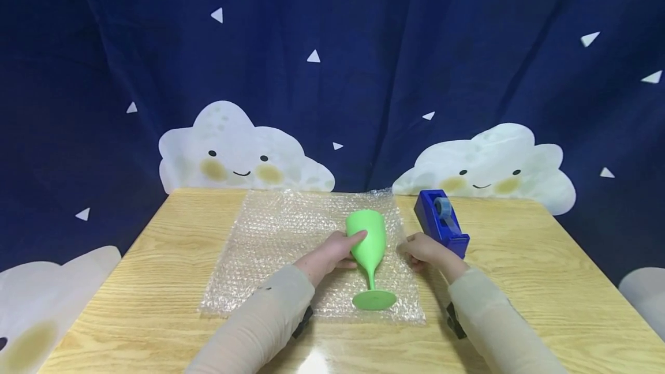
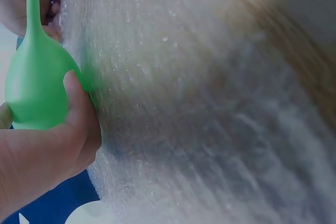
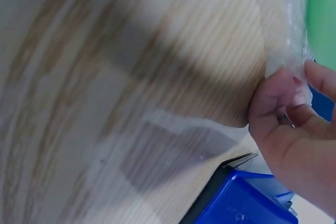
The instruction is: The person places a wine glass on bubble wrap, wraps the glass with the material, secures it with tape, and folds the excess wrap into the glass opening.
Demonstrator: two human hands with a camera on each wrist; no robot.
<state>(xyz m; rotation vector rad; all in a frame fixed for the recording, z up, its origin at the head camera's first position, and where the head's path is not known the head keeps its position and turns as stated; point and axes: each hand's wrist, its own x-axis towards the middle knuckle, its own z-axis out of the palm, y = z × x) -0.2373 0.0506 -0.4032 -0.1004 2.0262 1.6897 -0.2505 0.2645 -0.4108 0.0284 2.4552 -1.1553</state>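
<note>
A green plastic goblet [image 1: 370,250] lies over the sheet of bubble wrap [image 1: 280,235], its bowl pointing away and its round foot towards me. My left hand [image 1: 337,250] grips the bowl from the left, thumb across the top. In the left wrist view the thumb presses the goblet's bowl [image 2: 42,87], and the other fingers are partly hidden. At the sheet's right edge, my right hand [image 1: 423,251] has curled fingers. The right wrist view has its fingertips [image 3: 283,85] pinching the edge of the bubble wrap [image 3: 286,40].
A blue tape dispenser [image 1: 439,221] with a roll of clear tape stands just beyond my right hand, close to the wrist. The wooden table [image 1: 519,281] ends at the back against a dark blue curtain [image 1: 358,74] printed with clouds.
</note>
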